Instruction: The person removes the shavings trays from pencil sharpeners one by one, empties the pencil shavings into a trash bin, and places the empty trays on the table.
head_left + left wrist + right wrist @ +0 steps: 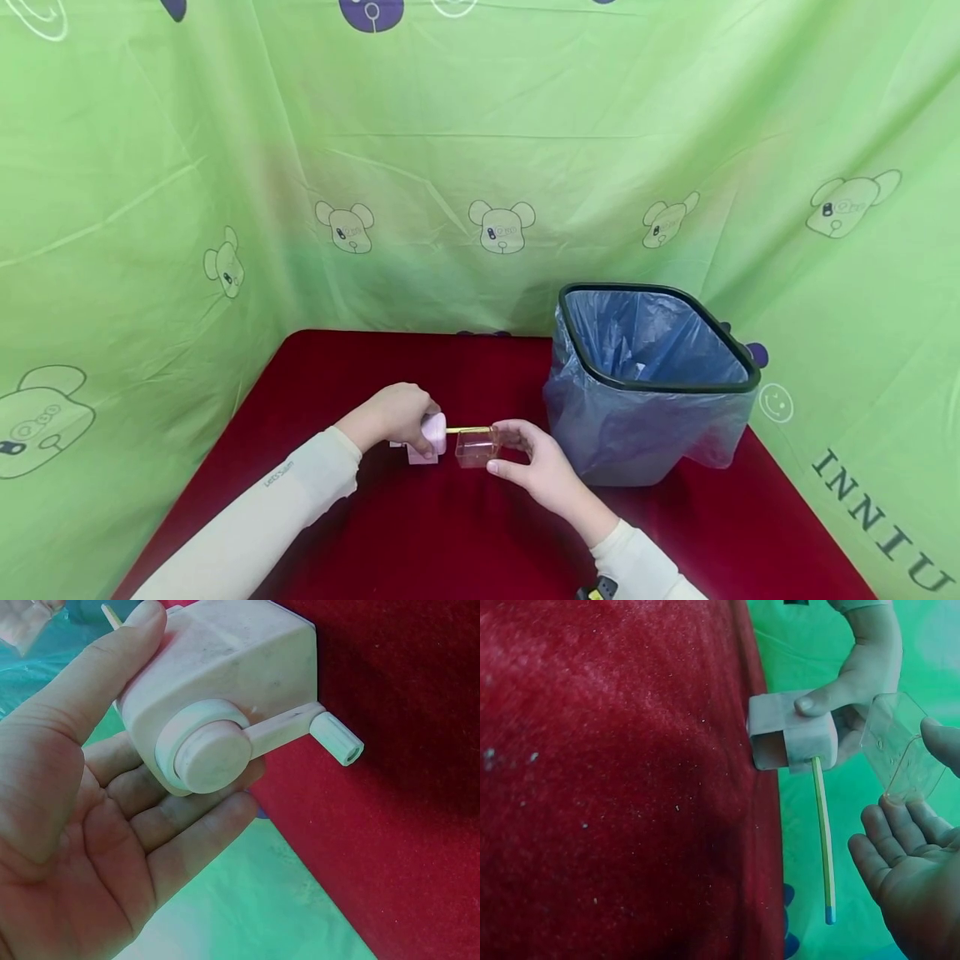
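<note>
My left hand (397,417) grips a pale pink crank pencil sharpener (433,433) by its top, thumb on one side and fingers on the other. Its crank (285,727) faces the left wrist camera. A yellow pencil (823,832) with a blue end sticks out of the sharpener's front. Below the pencil hole, an open slot (770,748) shows in the sharpener body. My right hand (536,467) pinches a clear, orange-tinted shavings drawer (474,450) between thumb and fingertips, apart from the sharpener. Whether shavings lie in the drawer I cannot tell.
A bin (652,442) with a black rim and a bluish plastic liner stands right of my right hand. Dark red cloth (420,533) covers the table. Green printed curtain (450,150) hangs behind and at both sides.
</note>
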`<act>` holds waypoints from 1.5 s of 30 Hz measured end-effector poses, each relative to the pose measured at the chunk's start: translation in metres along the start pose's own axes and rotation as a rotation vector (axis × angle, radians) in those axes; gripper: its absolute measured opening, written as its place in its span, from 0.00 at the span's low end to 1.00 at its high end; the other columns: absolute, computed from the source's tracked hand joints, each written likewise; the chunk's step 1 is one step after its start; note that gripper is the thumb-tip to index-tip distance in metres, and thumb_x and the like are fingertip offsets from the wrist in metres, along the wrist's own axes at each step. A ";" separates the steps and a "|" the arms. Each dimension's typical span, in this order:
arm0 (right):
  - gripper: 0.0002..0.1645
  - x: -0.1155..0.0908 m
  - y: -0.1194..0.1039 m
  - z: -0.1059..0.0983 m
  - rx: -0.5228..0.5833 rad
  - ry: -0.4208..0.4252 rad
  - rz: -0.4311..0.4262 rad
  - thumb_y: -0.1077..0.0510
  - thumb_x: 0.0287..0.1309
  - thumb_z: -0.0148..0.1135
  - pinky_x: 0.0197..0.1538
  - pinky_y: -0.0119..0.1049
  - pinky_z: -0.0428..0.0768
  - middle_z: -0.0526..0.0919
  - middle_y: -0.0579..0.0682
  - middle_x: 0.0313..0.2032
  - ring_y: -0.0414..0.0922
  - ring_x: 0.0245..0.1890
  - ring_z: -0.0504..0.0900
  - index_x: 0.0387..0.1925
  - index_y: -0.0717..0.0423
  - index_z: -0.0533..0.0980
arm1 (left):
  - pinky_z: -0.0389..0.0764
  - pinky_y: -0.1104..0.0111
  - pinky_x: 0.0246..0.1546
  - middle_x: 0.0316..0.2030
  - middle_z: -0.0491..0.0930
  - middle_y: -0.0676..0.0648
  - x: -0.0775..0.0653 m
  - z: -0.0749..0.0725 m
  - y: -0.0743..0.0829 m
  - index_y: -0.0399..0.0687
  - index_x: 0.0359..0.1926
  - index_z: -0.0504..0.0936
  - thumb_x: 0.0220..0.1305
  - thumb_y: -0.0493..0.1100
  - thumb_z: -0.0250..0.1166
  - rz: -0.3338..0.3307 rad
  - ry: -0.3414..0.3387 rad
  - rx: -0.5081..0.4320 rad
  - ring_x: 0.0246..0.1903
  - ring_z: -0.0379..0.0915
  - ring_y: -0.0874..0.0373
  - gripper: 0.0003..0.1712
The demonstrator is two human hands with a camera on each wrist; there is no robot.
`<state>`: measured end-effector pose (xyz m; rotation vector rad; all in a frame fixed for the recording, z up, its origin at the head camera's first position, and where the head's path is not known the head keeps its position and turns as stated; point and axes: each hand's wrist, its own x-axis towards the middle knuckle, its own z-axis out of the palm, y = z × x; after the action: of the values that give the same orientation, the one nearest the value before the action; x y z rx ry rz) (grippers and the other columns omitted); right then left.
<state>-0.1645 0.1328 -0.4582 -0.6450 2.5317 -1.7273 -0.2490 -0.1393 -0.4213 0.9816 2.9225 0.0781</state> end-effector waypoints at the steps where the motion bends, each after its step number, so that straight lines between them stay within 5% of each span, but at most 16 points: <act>1: 0.32 0.000 0.000 0.000 -0.007 0.000 0.000 0.55 0.58 0.75 0.64 0.54 0.76 0.85 0.54 0.54 0.52 0.57 0.82 0.62 0.57 0.75 | 0.77 0.66 0.36 0.26 0.80 0.62 0.000 0.000 0.000 0.57 0.41 0.90 0.38 0.63 0.83 -0.003 0.000 -0.001 0.29 0.72 0.64 0.29; 45: 0.31 -0.001 0.029 0.012 -0.152 -0.034 0.073 0.51 0.55 0.77 0.63 0.55 0.77 0.84 0.49 0.53 0.51 0.56 0.82 0.59 0.53 0.76 | 0.78 0.66 0.36 0.27 0.82 0.62 0.001 0.000 -0.001 0.57 0.42 0.91 0.39 0.64 0.83 0.009 -0.010 0.021 0.29 0.72 0.65 0.29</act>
<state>-0.1703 0.1315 -0.4890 -0.5743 2.6466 -1.5000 -0.2510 -0.1395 -0.4217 0.9948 2.9162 0.0431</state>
